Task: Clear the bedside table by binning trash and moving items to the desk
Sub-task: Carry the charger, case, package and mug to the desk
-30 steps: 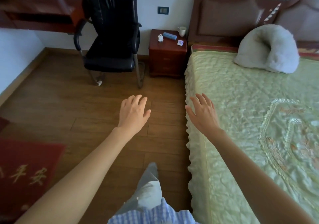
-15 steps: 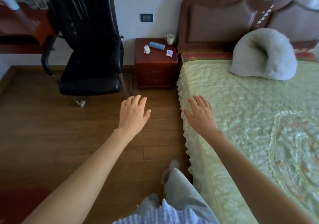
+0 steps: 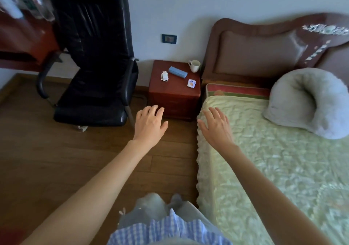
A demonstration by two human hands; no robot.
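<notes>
Your left hand (image 3: pixel 150 125) and right hand (image 3: pixel 217 126) are hovering spread wide, holding nothing. At twelve o'clock, the worktop (image 3: pixel 174 89) is carrying a mug (image 3: pixel 194 65), blue box (image 3: pixel 177 72), possibly a wrapper (image 3: pixel 191 83).

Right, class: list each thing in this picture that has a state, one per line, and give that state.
left hand: open, empty, held over the floor.
right hand: open, empty, at the bed's edge.
mug: upright, on the bedside table.
blue box: lying flat, closed.
white cable: coiled.
small packet: lying flat.
office chair: unoccupied.
</notes>
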